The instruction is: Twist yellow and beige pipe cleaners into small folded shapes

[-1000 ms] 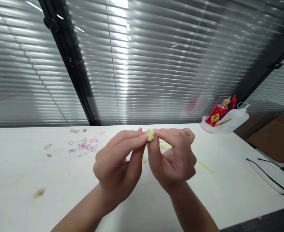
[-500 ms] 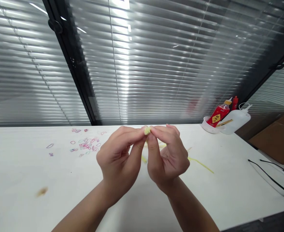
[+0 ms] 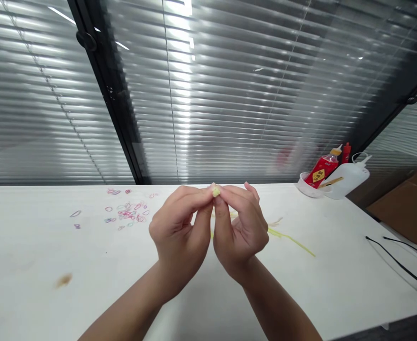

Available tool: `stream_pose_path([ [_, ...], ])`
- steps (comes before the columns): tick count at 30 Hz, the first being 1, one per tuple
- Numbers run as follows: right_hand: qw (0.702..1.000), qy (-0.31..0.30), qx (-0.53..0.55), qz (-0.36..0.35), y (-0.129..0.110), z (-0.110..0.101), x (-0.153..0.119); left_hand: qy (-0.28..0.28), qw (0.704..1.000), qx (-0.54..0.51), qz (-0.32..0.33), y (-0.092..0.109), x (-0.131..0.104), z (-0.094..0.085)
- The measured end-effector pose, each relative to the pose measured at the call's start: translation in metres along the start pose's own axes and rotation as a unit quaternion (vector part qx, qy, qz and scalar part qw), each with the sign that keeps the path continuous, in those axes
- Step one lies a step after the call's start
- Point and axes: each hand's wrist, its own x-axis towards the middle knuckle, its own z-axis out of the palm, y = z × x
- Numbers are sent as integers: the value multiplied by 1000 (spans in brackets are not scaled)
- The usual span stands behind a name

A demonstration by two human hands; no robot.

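Observation:
A small pale-yellow folded paper piece (image 3: 216,191) is held above the table, pinched from both sides. My left hand (image 3: 185,227) grips its left side between thumb and index finger. On its right side, the thumb and index finger of my right hand (image 3: 242,227) press against it. Both hands are closed, with the other fingers curled in, and their tips nearly meet. Thin yellow strips (image 3: 294,241) lie on the table behind and to the right of my right hand; my hands partly cover them.
Many small coloured rubber bands (image 3: 128,213) are scattered on the white table (image 3: 123,289), left of my hands. At the back right stand a red-labelled bottle (image 3: 322,170), a white squeeze bottle (image 3: 349,179) and a shallow bowl (image 3: 306,188). Black-framed glasses (image 3: 400,265) lie near the right edge.
My hands have drawn slightly closer together, the right one shifting left and tilting around the yellow piece. More of the strips at the right now shows. The camera view has shifted slightly.

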Motion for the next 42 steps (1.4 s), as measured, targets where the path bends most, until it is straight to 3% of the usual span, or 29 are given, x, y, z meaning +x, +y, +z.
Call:
stream_pose_path([
  [2,1000,-7,-4,11,2,1,1,-6,999,-11,-35,-2,1,-1],
  [4,998,-46,11,39,7,-2,8,-40,989,-56,-131,-4,6,-5],
  [5,995,-76,32,60,10,-4,13,-71,972,-95,-202,-5,10,-8],
  [7,979,-129,102,122,20,-11,24,-150,904,-197,-348,-6,19,-15],
  [10,923,-198,217,250,35,-22,38,-222,795,-304,-476,-7,32,-23],
  [12,872,-247,283,313,43,-26,42,-225,763,-333,-505,-8,35,-25],
  [14,827,-295,326,350,47,-27,44,-220,752,-341,-519,-8,34,-24],
  [17,789,-356,349,360,47,-25,44,-221,751,-335,-524,-11,31,-20],
  [25,785,-359,313,397,59,-15,37,-202,806,-223,-509,-28,28,-11],
  [33,816,-335,207,423,69,-5,25,-201,829,-174,-491,-49,17,0],
  [36,835,-336,139,413,72,-2,22,-228,832,-152,-482,-55,13,2],
  [40,830,-402,75,378,77,-2,18,-277,836,-116,-459,-63,10,1],
  [42,826,-434,36,358,81,-2,15,-268,838,-106,-463,-69,11,0],
])
